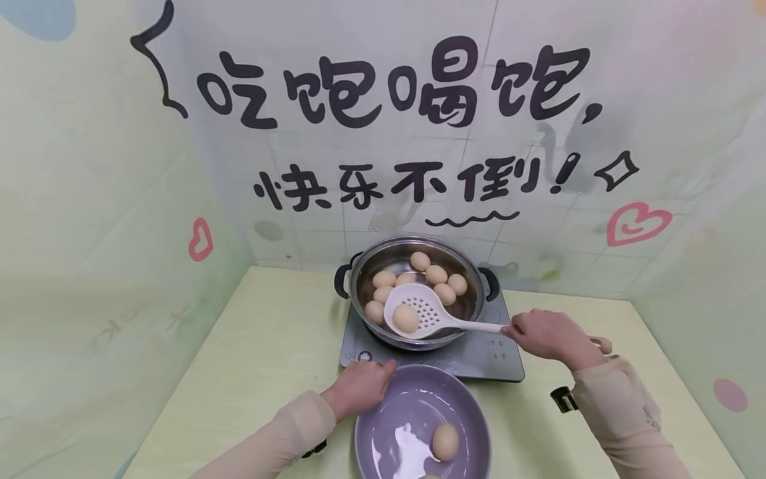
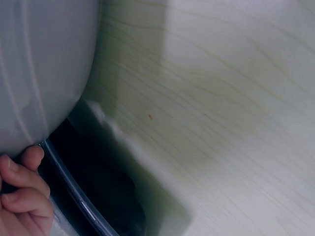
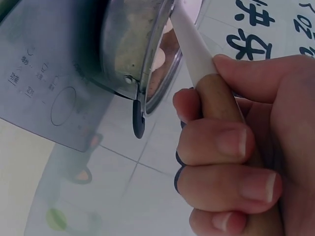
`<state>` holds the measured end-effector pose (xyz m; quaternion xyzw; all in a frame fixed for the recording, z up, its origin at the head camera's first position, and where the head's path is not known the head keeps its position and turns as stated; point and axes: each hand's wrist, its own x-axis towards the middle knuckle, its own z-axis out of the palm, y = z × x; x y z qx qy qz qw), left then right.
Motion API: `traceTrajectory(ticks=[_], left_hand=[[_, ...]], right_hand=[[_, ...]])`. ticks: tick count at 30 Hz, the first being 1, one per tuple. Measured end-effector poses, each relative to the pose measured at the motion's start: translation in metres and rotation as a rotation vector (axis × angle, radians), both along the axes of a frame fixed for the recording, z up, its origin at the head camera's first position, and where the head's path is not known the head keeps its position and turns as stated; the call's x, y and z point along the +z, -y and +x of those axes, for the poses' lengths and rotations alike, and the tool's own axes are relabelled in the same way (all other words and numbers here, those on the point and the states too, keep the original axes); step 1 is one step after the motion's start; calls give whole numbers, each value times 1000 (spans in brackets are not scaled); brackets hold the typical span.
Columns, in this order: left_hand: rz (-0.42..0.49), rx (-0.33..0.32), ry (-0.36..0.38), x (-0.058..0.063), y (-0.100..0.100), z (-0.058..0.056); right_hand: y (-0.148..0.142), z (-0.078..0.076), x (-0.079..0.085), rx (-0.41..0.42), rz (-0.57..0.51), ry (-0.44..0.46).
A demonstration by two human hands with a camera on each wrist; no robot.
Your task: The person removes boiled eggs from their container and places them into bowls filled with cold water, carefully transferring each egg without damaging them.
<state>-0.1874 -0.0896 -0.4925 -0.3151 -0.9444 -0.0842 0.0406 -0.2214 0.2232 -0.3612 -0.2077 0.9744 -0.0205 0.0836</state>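
Note:
My right hand [image 1: 547,336] grips the wooden handle [image 3: 221,98] of a white slotted spoon [image 1: 433,318], fingers wrapped around it. One brown egg [image 1: 405,319] lies in the spoon's perforated head, over the near left part of a steel pot [image 1: 368,263]. Several more eggs [image 1: 436,273] sit inside that pot. Nearer to me, a purple bowl [image 1: 383,406] holds an egg [image 1: 445,442], with part of another at the bottom edge of the head view. My left hand [image 1: 361,387] holds the bowl by its far left rim, with curled fingers [image 2: 27,201] against its outside.
The pot stands on a dark induction cooktop [image 1: 493,359] and has black side handles [image 1: 342,281]. Beneath is a pale wood-grain table [image 1: 269,326]. A printed sheet [image 1: 335,146] with black lettering covers the wall close behind the pot.

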Motion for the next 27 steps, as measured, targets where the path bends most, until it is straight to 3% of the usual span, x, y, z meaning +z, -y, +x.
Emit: traceTrajectory(ticks=[12,27], left_hand=[[14,-3,-41,-1,0,-1],[33,-20,-43,-2,-1,-2]], right_hand=[[-17,9,15,-30,-86,78],[-37,54,27,-95,-67,53]])
